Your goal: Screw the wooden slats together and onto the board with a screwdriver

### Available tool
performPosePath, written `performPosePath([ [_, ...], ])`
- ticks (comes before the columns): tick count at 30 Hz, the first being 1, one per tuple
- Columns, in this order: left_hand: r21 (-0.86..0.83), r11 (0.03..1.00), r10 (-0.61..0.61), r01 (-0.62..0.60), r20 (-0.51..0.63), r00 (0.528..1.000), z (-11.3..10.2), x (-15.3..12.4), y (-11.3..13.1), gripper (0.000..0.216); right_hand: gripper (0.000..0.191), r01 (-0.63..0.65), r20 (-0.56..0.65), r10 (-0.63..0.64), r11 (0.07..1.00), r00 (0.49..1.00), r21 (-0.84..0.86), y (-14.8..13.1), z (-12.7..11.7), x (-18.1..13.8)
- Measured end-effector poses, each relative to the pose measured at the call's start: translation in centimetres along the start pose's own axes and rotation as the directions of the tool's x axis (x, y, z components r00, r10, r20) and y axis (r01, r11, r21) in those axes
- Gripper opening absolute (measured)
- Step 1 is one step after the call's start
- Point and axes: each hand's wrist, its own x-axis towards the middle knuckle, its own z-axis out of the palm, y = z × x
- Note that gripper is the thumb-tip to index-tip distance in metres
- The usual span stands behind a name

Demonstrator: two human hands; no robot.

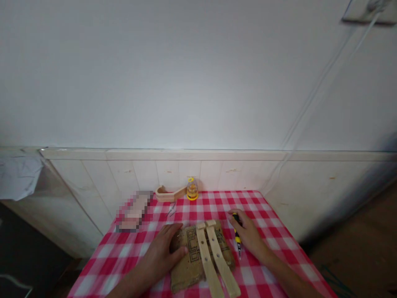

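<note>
My left hand (163,251) lies flat with its fingers spread on the left edge of a brown patterned board (192,258) on the checked table. Two pale wooden slats (215,260) lie side by side across that board, running toward me. My right hand (248,236) rests to the right of the board, fingers curled over a black and yellow screwdriver (237,239) that lies on the cloth with its tip pointing toward me.
The red and white checked tablecloth (266,215) covers a small table against a white panelled wall. At the back stand a curved wooden piece (169,193) and a small yellow-based clear dome (192,189). A blurred-out object (134,212) lies at the left; small metal tweezers (171,210) lie nearby.
</note>
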Motion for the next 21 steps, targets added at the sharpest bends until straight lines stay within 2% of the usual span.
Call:
performPosePath([
  [3, 0.095, 0.995, -0.026, 0.019, 0.074, 0.997, -1.3, 0.0, 1.7, 0.052, 0.034, -0.007, -0.023, 0.007, 1.000, 1.000, 0.012, 0.3, 0.0, -0.3],
  [8, 0.278, 0.957, -0.134, 0.078, 0.189, 0.973, -2.5, -0.9, 3.8, 0.026, 0.033, 0.006, -0.016, -0.006, 1.000, 1.000, 0.009, 0.2, 0.1, -0.4],
  [12, 0.324, 0.943, -0.144, 0.071, 0.208, 0.967, -2.4, -1.3, 4.1, 0.026, 0.035, -0.022, 0.011, 0.022, 1.000, 1.000, 0.012, 0.0, 0.2, -0.5],
  [16, 0.364, 0.918, -0.221, 0.161, 0.130, 0.967, -3.1, 0.0, 3.3, 0.041, 0.035, -0.027, 0.039, 0.025, 0.999, 0.999, 0.032, 0.0, 0.0, -0.3],
  [21, 0.380, 0.904, -0.182, 0.194, -0.066, 0.981, -5.1, 3.6, 0.9, 0.033, 0.033, -0.036, 0.046, 0.036, 0.999, 0.998, 0.011, 0.2, -0.1, -0.2],
])
